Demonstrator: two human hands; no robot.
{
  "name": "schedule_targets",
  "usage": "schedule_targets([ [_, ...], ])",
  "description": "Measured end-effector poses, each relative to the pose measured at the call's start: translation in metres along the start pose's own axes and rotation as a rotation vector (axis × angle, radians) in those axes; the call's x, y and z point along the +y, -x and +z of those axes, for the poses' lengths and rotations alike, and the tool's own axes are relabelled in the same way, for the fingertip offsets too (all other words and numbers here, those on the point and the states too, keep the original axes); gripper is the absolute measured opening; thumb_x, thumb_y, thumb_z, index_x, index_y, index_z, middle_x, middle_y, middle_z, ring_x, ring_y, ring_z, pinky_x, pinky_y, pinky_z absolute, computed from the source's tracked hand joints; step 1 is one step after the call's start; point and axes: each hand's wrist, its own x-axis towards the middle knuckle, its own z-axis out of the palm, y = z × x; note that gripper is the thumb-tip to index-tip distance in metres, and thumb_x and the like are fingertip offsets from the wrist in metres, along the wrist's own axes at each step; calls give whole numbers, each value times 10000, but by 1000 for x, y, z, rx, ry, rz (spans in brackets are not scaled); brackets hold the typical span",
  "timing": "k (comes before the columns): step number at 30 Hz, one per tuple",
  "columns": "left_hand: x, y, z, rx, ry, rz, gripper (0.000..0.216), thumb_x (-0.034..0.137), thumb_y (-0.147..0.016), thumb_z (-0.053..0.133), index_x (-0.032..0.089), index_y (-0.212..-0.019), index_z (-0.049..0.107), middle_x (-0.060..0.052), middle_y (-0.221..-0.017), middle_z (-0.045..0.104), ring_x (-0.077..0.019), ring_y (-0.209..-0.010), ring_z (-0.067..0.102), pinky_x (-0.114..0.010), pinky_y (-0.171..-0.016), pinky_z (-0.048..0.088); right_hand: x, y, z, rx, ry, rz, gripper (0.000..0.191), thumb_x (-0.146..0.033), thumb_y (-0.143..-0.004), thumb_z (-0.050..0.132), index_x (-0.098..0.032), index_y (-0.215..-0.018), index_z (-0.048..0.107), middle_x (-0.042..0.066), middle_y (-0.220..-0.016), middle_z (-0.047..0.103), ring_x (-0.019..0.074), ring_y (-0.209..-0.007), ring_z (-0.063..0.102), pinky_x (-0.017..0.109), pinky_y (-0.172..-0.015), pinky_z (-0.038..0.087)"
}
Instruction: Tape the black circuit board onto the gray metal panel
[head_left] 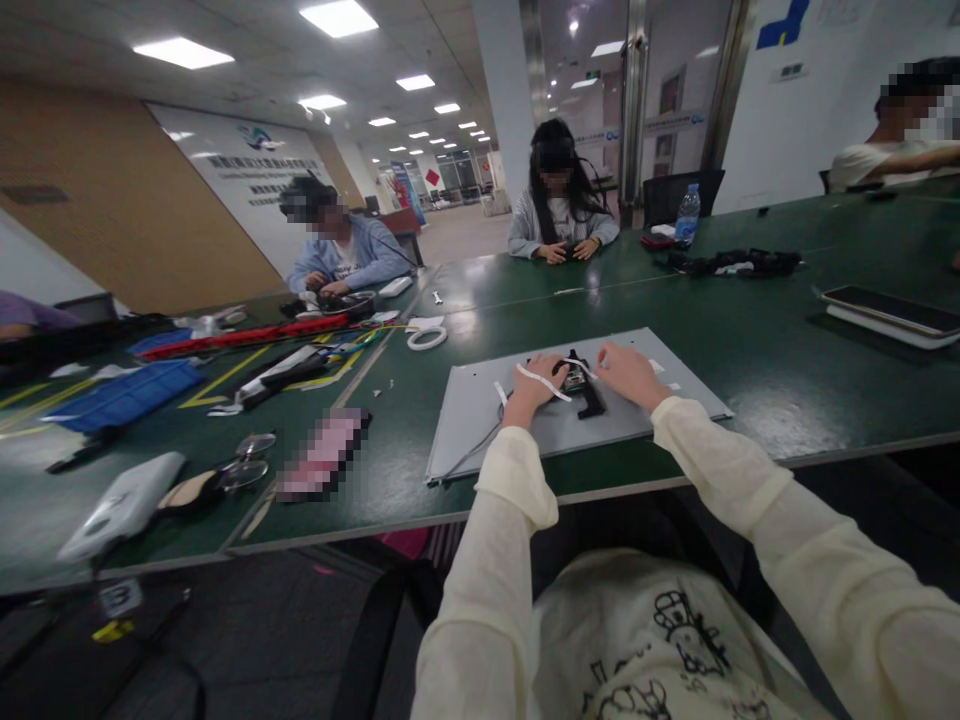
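Observation:
A grey panel point(480, 415) lies flat on the green table point(750, 350) in front of me. At its middle sits a small black part point(585, 392) with wires. My left hand point(534, 385) rests on the panel, fingers curled, with a white strip point(541, 380) lying across it. My right hand point(628, 372) lies just right of the black part, its fingers closed on the strip's other end. Both arms wear cream sleeves.
Two people sit across the table, a third at the far right. A roll of white tape point(427, 337), a blue tray point(124, 395), a red bar point(240, 337), a water bottle point(687, 215), a dark tablet point(892, 310) and black cables point(739, 263) lie around.

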Motion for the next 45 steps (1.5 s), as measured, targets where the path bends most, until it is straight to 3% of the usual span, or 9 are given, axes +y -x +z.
schedule_targets([
  [5,7,5,-9,160,13,-29,350,360,-976,376,255,-1247,571,-75,-1327,600,-244,-1318,468,-541,-1132,255,-11,1,-5,-17,-391,-224,211,-306,-908,511,-163,-941,664,37,-766,697,132,-642,592,225,-660,402],
  [10,9,8,-28,424,83,-141,352,313,-993,316,204,-1229,554,-90,-1259,635,-203,-1192,564,-412,-1101,332,-23,12,-4,-173,-630,-325,388,-433,-933,438,-157,-812,682,44,-802,721,83,-443,489,232,-542,390],
  [15,15,11,-37,494,95,-171,353,313,-998,292,178,-1169,570,-102,-1171,659,-217,-1115,593,-366,-1012,400,-29,19,1,-351,-783,-354,404,-498,-893,484,-154,-814,682,52,-772,716,64,-398,429,218,-453,339],
  [20,17,13,-36,468,136,-111,290,276,-966,391,173,-1173,568,-121,-1198,636,-233,-1146,573,-368,-1017,396,-27,11,-3,-270,-933,-326,346,-485,-832,553,-157,-745,619,9,-652,640,57,-425,417,197,-448,313],
  [24,12,11,-37,499,531,-205,290,334,-973,391,174,-1146,559,-101,-1061,676,-185,-915,664,-300,-796,503,-14,-1,-9,-103,-1079,-187,324,-489,-826,529,-186,-711,527,-49,-528,502,68,-425,390,195,-433,272],
  [27,12,9,-42,317,926,-290,461,514,-976,304,159,-1058,586,-66,-870,686,-121,-595,650,-206,-501,431,-3,-6,-11,-9,-879,-155,313,-448,-849,490,-192,-670,506,-46,-501,487,85,-448,432,207,-480,310],
  [31,19,11,-50,67,1113,-264,583,617,-928,331,130,-883,648,-45,-684,642,-83,-423,545,-188,-373,278,7,-6,-12,54,-512,-183,342,-415,-874,468,-179,-639,547,-16,-513,533,120,-529,504,233,-571,338],
  [38,34,29,-51,94,608,-133,158,265,-848,566,152,-895,665,12,-581,587,-121,-532,553,-226,-567,419,17,2,-10,83,-106,-170,309,-404,-894,506,-161,-802,671,59,-740,667,167,-721,583,246,-647,339],
  [45,54,52,-53,34,185,-10,294,127,-860,473,170,-1128,586,-66,-818,684,-186,-762,638,-259,-715,442,13,14,-12,-30,94,-171,264,-348,-896,505,-165,-858,692,81,-816,697,175,-765,598,249,-620,312],
])
